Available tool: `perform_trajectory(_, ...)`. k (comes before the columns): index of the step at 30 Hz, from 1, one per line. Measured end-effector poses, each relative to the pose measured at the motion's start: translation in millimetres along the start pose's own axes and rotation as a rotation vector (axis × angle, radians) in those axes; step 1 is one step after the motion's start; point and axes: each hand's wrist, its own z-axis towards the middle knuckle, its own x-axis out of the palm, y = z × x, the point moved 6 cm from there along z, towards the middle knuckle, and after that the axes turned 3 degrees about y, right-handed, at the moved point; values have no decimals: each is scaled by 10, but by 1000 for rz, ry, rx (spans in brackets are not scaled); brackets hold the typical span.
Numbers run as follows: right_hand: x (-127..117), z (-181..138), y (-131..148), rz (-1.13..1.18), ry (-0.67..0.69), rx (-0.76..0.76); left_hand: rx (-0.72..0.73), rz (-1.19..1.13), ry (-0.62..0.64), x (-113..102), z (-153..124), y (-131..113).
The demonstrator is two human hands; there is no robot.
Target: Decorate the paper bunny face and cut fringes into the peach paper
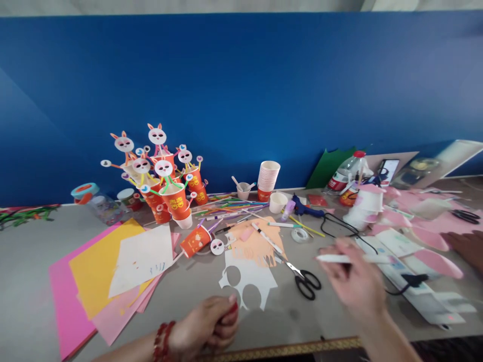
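Observation:
My right hand [356,281] is closed around a slim white marker [334,258], raised over the right part of the table with its reddish tip pointing left. Low at the front edge is my left hand [209,322], its fingers curled in; a small red piece, perhaps a cap, shows by the thumb. Just beyond it lies white paper [267,284] with round holes cut out. Black-handled scissors [304,279] rest between my two hands. Peach paper [241,236] with a ragged edge has another white marker [267,237] on it.
Red cups [177,201] with rabbit faces stand at the back left, behind coloured sheets [86,271]. A cup stack [268,176], a blue glue gun [306,208] and a bottle [345,173] line the back. Another person's hand [466,249] is beside a power strip [415,291].

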Motion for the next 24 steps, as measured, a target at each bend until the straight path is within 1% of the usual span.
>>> perform_trajectory(1,-103,85,95,-13,-59,-57,58,95,-121,-111,-19,-18)
perform_trajectory(2,-142,157,101,-57,-58,-54,123,291,-189,-187,-14,-50)
perform_trajectory(3,-126,213,14,-131,-17,9,184,531,-241,-245,17,-88)
perform_trajectory(4,-67,247,-144,-217,54,100,236,778,-326,-311,66,-131)
perform_trajectory(5,29,259,-349,-290,155,197,293,1001,-388,-355,135,-172)
perform_trajectory(6,129,263,-551,-344,235,251,340,1196,-415,-378,224,-196)
perform_trajectory(7,222,272,-732,-383,294,261,357,1359,-433,-405,322,-203)
perform_trajectory(8,309,287,-902,-417,351,266,353,1400,-447,-453,415,-201)
perform_trajectory(9,367,314,-1045,-460,380,262,347,1425,-462,-496,494,-202)
perform_trajectory(10,408,354,-1147,-513,398,231,342,1455,-471,-527,557,-203)
perform_trajectory(11,439,401,-1203,-576,415,162,334,1471,-476,-552,604,-202)
perform_trajectory(12,464,444,-1235,-636,439,94,328,1494,-477,-569,636,-201)
perform_trajectory(15,458,538,-1270,-696,453,17,314,1558,-471,-602,676,-179)
perform_trajectory(18,433,553,-1264,-708,445,-14,307,1600,-480,-649,693,-133)
perform_trajectory(21,393,522,-1297,-726,402,-25,301,1619,-496,-712,712,-87)
perform_trajectory(24,361,483,-1369,-757,377,-28,365,1610,-480,-741,716,-63)
